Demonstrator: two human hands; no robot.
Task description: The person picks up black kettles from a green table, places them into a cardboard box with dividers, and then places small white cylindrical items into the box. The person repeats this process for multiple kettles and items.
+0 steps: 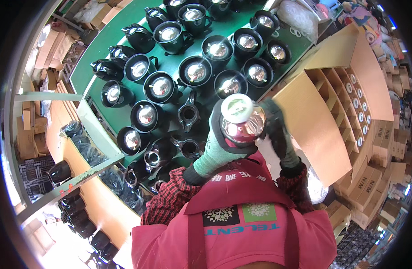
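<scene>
My left hand [222, 144], in a green work glove with dark-coated fingers, is wrapped around a shiny silvered vessel [249, 127], apparently a vacuum-flask glass liner. A round whitish disc [237, 107] lies over its upper end. My right hand [276, 131], gloved the same way, is blurred close along the vessel's right side. Whether it touches the vessel or grips anything is unclear. Beyond my hands, several black jug bodies [159, 88] stand on the green-topped table, with silvered round ends showing inside their wide openings. Other black jug parts [189, 112] have narrow dark openings facing up.
At right stands an open carton [303, 121] with cardboard dividers and several white-topped pieces. A clear plastic bag [298, 18] and white rings [295, 32] lie at the table's far right. A metal frame [74, 181] and bagged dark items [88, 144] are at left.
</scene>
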